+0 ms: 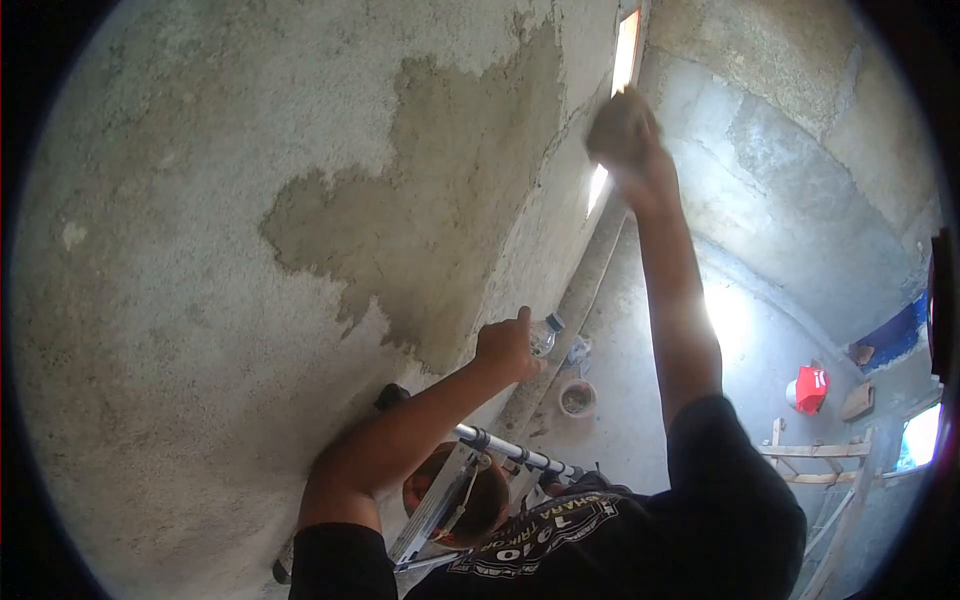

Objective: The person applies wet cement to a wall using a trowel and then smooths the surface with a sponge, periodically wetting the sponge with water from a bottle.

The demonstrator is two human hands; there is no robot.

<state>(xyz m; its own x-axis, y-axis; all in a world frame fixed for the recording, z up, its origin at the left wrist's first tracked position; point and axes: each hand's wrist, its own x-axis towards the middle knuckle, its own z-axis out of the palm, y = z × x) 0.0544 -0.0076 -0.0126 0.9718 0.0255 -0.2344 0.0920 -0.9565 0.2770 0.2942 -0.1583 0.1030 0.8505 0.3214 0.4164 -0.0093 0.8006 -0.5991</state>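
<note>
My left hand [503, 350] is closed around a clear plastic bottle [542, 338]. The capped end points up and to the right, away from my palm, beside the rough wall [180, 330]. A dark damp-looking patch [430, 190] spreads over that wall, above and left of this hand. My right arm is stretched far up toward the narrow bright opening. In my right hand [648, 178] is a blurred brown-grey block [618, 130], gripped from below; its exact kind I cannot tell. It overlaps the opening in this view.
A metal ladder [435, 510] stands close under me, with an orange-brown bucket [490, 495] by it. Below on the floor are a small tub [577, 398] and a crumpled plastic bag [578, 352]. A wooden frame [825, 455] and a red-and-white bag [808, 389] are at the right.
</note>
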